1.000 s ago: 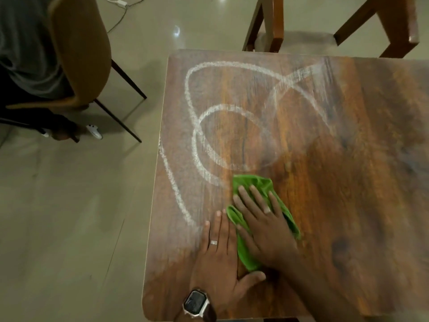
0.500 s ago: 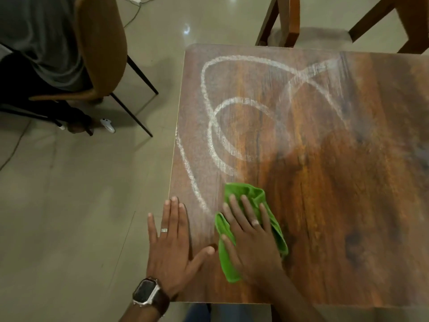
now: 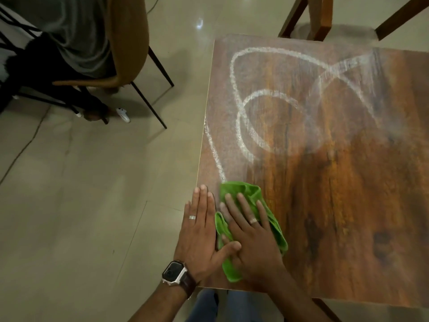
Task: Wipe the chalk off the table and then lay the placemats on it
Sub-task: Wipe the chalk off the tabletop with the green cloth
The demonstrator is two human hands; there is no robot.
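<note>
Only one view here, the head cam looking down, so everything gets placed off the wooden table (image 3: 348,205).

One green cloth (image 3: 253,194) sits on the table near its near-left corner, bunched up. The right hand (image 3: 253,238) lies flat on top of it – fingers straight and slightly spread, pressing the cloth down, not curled around it. There's one ring on that hand. The left hand (image 3: 199,231) is just left of the cloth at the table's left edge, palm down, fingers straight and held together, thumb stretched out toward the right hand and touching it or the cloth (can't tell which). It holds nothing. One ring on it too, plus one watch (image 3: 174,273) on the wrist.

The chalk (image 3: 239,117) is still all over the far-left half of the table: looping white lines, with one stroke running down the left edge and ending right at the cloth's far tip. Toward the far right the lines look smeared and hazy. The near-right part of the table shows bare wood grain.

No placemats in sight.

Off the table's left side, across the tiled floor (image 3: 81,205), there's one tan chair (image 3: 125,43) with thin dark legs and a person sitting in it. Past the table's far edge – one wooden chair (image 3: 320,17), only partly in frame.
</note>
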